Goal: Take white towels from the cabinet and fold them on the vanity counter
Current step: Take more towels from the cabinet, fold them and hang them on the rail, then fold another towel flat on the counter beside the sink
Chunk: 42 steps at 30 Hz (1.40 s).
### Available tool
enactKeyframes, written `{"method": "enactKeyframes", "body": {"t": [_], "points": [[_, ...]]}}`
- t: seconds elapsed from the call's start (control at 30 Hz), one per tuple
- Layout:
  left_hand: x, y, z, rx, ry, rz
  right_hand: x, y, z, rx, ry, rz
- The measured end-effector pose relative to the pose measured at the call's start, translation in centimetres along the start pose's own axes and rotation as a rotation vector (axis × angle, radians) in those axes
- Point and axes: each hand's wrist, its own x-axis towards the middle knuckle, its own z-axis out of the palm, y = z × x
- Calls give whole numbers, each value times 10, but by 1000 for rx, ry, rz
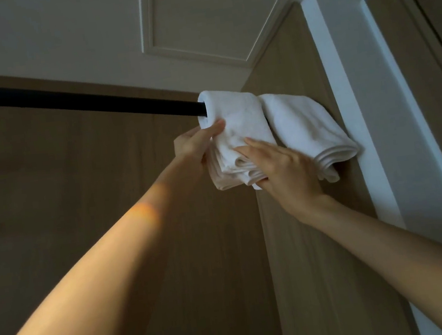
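Left fingers (214,128) pinch towel (235,110); right fingers (253,144) seemingly lie atop.

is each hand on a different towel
No, the left hand grips and the right hand rests on the left towel, while the right towel hangs beside it on the rod.

Rod (75,101) runs 9 to 3 o'clock; two towels hang over its 3 o'clock end. First towel (236,118); second towel (304,126) just beside it at 3 o'clock, against the cabinet side panel (283,48). My left hand (195,148) pinches the first towel's 8 o'clock edge; my right hand (287,170) lies flat on its front at 5 o'clock.
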Motion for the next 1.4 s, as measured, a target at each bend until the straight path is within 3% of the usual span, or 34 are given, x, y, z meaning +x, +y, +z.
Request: {"method": "enactKeyframes", "body": {"t": [0.3, 0.6, 0.7, 1.0, 1.2, 1.4], "points": [[-31, -16, -11, 279, -130, -56, -17, -5, -16, 24, -150, 71], [-76, -10, -35, 651, -127, 174, -23, -41, -67, 165, -231, 213], [-92, -1, -44, 887, -93, 294, -20, -54, -86, 189, -236, 286], [-174, 24, -74, 1259, -62, 512, -39, -98, -134, 180, -280, 202], [-252, 26, -96, 1428, -34, 494, -76, -131, -167, 251, -346, 143], [-354, 12, -113, 1514, 13, 314, -147, -164, -200, 436, -482, 130]]}}
